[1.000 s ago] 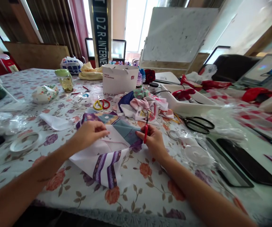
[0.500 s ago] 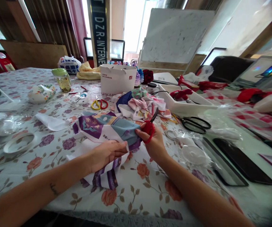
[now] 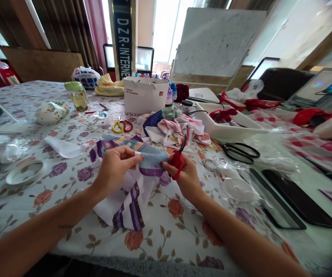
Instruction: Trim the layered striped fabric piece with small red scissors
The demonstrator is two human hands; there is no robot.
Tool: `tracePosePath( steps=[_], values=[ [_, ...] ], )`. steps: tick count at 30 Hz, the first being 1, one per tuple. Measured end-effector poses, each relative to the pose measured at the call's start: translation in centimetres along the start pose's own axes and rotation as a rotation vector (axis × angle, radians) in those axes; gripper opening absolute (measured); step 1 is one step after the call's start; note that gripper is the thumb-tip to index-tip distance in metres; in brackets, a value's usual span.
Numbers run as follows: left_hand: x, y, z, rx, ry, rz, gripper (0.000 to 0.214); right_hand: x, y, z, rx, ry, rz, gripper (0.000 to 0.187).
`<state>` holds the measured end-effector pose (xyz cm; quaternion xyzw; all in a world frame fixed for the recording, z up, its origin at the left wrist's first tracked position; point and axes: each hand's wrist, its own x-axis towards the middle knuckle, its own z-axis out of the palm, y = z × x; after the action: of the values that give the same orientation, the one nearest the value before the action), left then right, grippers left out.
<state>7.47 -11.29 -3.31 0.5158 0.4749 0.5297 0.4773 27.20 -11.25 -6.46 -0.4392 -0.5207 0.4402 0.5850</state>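
Observation:
My right hand [image 3: 185,173] grips small red-handled scissors [image 3: 178,159], their dark blades pointing up and away from me. The blades stand just beyond the edge of a printed cloth [image 3: 128,204] with purple stripes and blue-green panels. My left hand [image 3: 115,169] pinches a folded part of this cloth between thumb and fingers, a short way left of the scissors. The cloth's lower part hangs loose and rests on the floral tablecloth [image 3: 166,231]. The fingers hide part of the print.
Yellow-and-red-handled scissors [image 3: 120,127] lie beyond my hands, next to a heap of pink and blue fabric [image 3: 174,130]. Black-handled shears [image 3: 239,152], a white tray [image 3: 226,127], a white paper bag [image 3: 144,96], and a dark tablet [image 3: 298,198] surround the work.
My left hand has risen from low on the cloth and now pinches a fold nearer the scissors. The cloth is gathered up between my hands, and the scissors have tilted upright.

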Motion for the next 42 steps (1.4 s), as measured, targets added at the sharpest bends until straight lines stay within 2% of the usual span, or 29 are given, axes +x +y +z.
tracePosePath(
  steps=[2, 5, 11, 15, 18, 21, 25, 30, 33, 38, 42],
  values=[
    [0.7, 0.0, -0.2, 0.076, 0.038, 0.127, 0.023, -0.1, -0.2, 0.2, -0.019, 0.0, 0.001, 0.027],
    [0.9, -0.4, 0.1, 0.092, -0.014, 0.173, 0.018, 0.0, -0.3, 0.1, -0.044, 0.02, -0.007, 0.027],
    [-0.7, -1.5, 0.4, 0.12, -0.208, 0.011, 0.018, 0.5, 0.1, -0.3, -0.064, 0.043, -0.016, 0.027],
    [-1.6, -1.9, 0.1, -0.027, -0.267, -0.066, 0.033, 0.4, 0.3, -0.3, -0.07, 0.044, -0.023, 0.025],
    [-1.8, -2.2, -0.2, -0.045, -0.314, -0.118, 0.041, 0.4, 0.4, -0.2, -0.081, 0.044, -0.025, 0.025],
    [-1.8, -2.5, -0.4, -0.042, -0.333, -0.15, 0.035, 0.5, 0.4, 0.0, -0.1, 0.049, -0.026, 0.024],
    [-1.8, -2.6, -0.2, -0.017, -0.326, -0.168, 0.016, 0.6, 0.4, 0.2, -0.122, 0.056, -0.02, 0.025],
    [-2.0, -2.4, -0.3, 0.133, -0.32, -0.1, 0.017, 0.3, 0.1, 0.2, -0.12, 0.031, 0.017, 0.026],
    [-1.7, -2.7, -0.7, 0.123, -0.281, -0.085, 0.015, 0.1, -0.1, 0.2, -0.106, 0.0, 0.049, 0.029],
    [-0.4, -2.6, -1.9, 0.019, -0.19, -0.096, 0.02, -0.7, -0.7, 0.2, -0.025, -0.074, 0.194, 0.032],
    [0.4, -1.8, -2.6, -0.106, -0.109, -0.108, 0.029, -1.9, -1.1, 0.6, -0.067, -0.253, 0.266, 0.034]
  ],
)
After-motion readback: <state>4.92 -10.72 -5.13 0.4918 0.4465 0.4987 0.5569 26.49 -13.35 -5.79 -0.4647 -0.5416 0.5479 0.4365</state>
